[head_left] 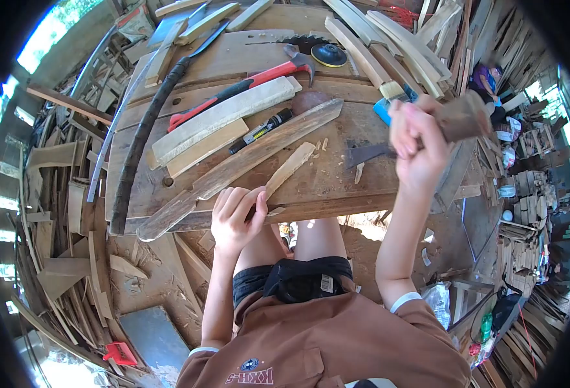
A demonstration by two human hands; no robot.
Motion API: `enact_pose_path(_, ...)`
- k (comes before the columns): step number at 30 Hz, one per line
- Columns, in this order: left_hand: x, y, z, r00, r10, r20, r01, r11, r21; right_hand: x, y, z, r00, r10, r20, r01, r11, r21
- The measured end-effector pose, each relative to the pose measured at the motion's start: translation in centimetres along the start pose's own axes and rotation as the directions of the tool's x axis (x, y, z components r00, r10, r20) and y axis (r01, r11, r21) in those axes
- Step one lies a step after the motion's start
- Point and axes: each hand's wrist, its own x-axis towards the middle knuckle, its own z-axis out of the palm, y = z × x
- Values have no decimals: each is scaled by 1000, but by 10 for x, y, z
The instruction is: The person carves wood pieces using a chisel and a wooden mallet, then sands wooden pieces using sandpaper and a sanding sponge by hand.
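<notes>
My left hand [238,216] is at the front edge of the wooden bench, its thumb and fingers pinching the near end of a short, rough wood strip [291,167]. My right hand [419,132] is raised at the bench's right side, a fist around a chopping tool. The tool's thick brown wooden end [464,118] sticks out to the right, smeared by motion. On the fist's left, a dark flat blade [365,155] seems to belong to the same tool; the fingers hide the join. Small wood chips [321,143] lie beside the strip.
On the bench [336,187] lie a long weathered board [252,152], a black marker [261,130], a pale plank [226,119], a red-handled claw hammer [252,84], a sanding disc [329,55], a long dark-handled blade [162,110] and a paintbrush [391,90]. Scrap wood crowds both sides.
</notes>
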Motion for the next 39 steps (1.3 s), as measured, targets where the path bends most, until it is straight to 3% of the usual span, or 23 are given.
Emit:
enact_pose_path(3, 0, -1, 0, 1000, 3, 0, -3, 1000, -1, -2, -18, -12, 985, -143, 99, 127, 980, 150)
enact_pose_path(7, 2, -1, 1, 1000, 22, -3, -22, 1000, -14, -14, -30, -17, 936, -335, 112, 341, 940, -34)
enact_pose_path(10, 2, 2, 1, 1000, 7, 0, -7, 1000, -30, -22, -16, -30, 916, -371, 152, 398, 884, -245)
enact_pose_path(15, 1, 2, 0, 1000, 18, 26, -18, 1000, -4, -36, 10, -66, 869, -489, 82, 495, 861, -118)
enact_pose_path(16, 2, 3, 1, 999, 29, 23, -29, 1000, 2, -40, 11, -67, 848, -522, 98, 526, 803, -281)
enact_pose_path(19, 2, 2, 3, 999, 31, 17, -32, 999, 15, -46, 4, -69, 867, -492, 77, 496, 836, -234)
enact_pose_path(24, 1, 1, 6, 1000, 4, -15, -3, 1000, 29, -63, 6, -76, 883, -457, -107, 415, 866, -280)
enact_pose_path(28, 0, 2, 5, 1000, -4, -17, 5, 999, 47, -70, 8, -82, 864, -487, -131, 416, 834, -362)
enact_pose_path(31, 0, 2, 6, 1000, -3, -8, 4, 999, 49, -73, 17, -74, 762, -413, -498, 332, 911, -247)
enact_pose_path(39, 1, 2, 5, 1000, 0, -10, 0, 999, 48, -161, 23, -80, 894, -348, -283, 232, 899, -371)
